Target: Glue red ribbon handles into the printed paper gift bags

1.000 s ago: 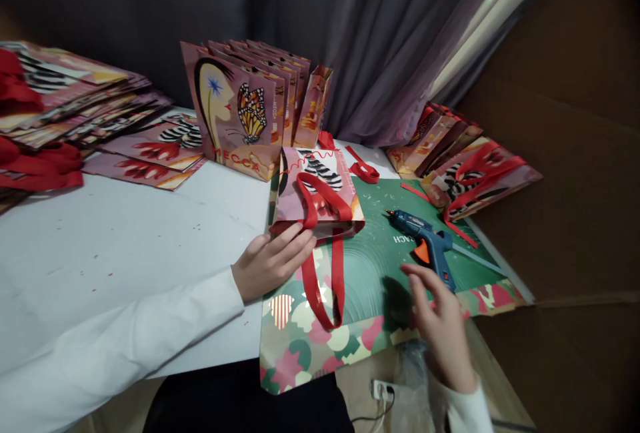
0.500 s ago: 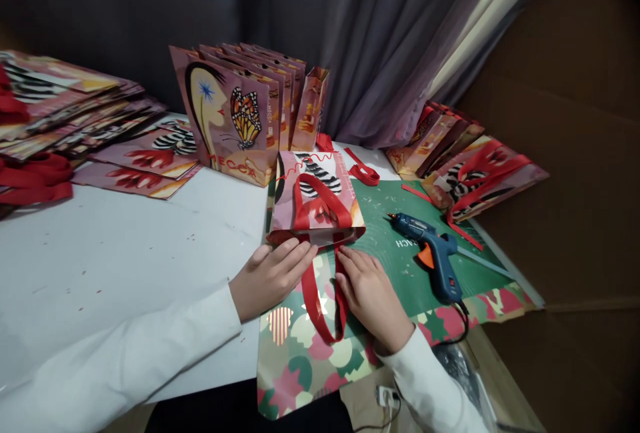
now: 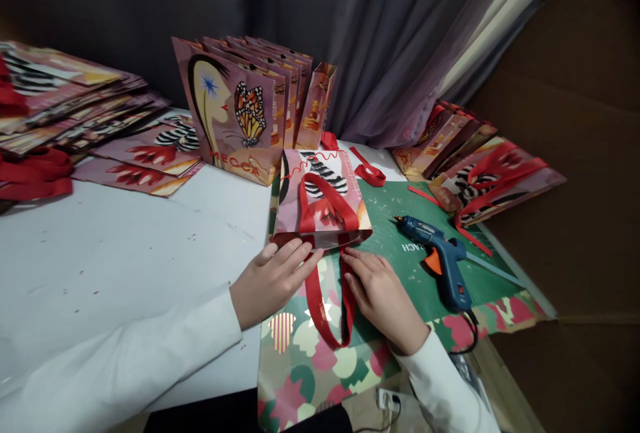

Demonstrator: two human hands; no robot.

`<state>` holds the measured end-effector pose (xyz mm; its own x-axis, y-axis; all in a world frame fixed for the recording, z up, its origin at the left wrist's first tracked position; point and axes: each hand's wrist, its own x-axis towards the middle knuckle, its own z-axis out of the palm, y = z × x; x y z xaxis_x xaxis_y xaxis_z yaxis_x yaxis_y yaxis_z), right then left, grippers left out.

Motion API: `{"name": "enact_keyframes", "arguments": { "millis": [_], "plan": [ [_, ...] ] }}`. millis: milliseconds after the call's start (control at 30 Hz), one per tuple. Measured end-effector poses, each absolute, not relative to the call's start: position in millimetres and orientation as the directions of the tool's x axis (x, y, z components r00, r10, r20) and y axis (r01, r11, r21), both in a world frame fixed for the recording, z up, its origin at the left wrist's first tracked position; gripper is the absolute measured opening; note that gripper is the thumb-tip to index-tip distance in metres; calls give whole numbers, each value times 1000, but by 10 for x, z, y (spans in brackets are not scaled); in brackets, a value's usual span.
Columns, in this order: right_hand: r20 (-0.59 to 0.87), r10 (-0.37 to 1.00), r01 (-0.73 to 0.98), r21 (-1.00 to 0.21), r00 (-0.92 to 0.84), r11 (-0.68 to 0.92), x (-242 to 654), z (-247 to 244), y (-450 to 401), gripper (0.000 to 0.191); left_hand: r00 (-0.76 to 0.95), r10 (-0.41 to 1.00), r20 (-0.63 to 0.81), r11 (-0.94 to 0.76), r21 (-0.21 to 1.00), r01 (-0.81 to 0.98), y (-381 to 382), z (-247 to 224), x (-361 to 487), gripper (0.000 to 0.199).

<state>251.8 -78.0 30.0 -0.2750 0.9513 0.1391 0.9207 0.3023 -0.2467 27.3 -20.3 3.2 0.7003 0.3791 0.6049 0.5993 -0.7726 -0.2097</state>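
Observation:
A paper bag (image 3: 325,209) with a zebra-stripe print lies on the green mat, its mouth toward me. One red ribbon handle (image 3: 330,196) rests over its upper face; another red ribbon loop (image 3: 320,316) hangs out of the mouth toward me. My left hand (image 3: 275,279) lies nearly flat at the left of the mouth, fingertips on the bag's edge by the ribbon. My right hand (image 3: 383,293) presses its fingertips on the right end of the ribbon loop; what its fingers hold there is too small to make out.
A blue glue gun (image 3: 440,256) lies on the green mat (image 3: 400,206) to the right. Upright bags (image 3: 240,113) stand behind, with more bags (image 3: 495,173) at the right and flat stacks (image 3: 65,99) at the left.
The view has shifted slightly, so the bag and glue gun appear a little farther right. Both hands keep nearly the same places at the bag's mouth.

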Motion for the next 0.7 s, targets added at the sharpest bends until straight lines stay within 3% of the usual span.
{"name": "enact_keyframes", "arguments": {
  "millis": [400, 700],
  "plan": [
    [104, 952, 919, -247, -289, 306, 2529, 275, -713, 33, 779, 393, 489, -718, -365, 592, -172, 38, 365, 43],
    [118, 949, 925, -220, -291, 311, 2519, 296, -670, 30, 763, 507, 400, -706, -315, 635, -107, 113, 418, 45]
  ]
}}
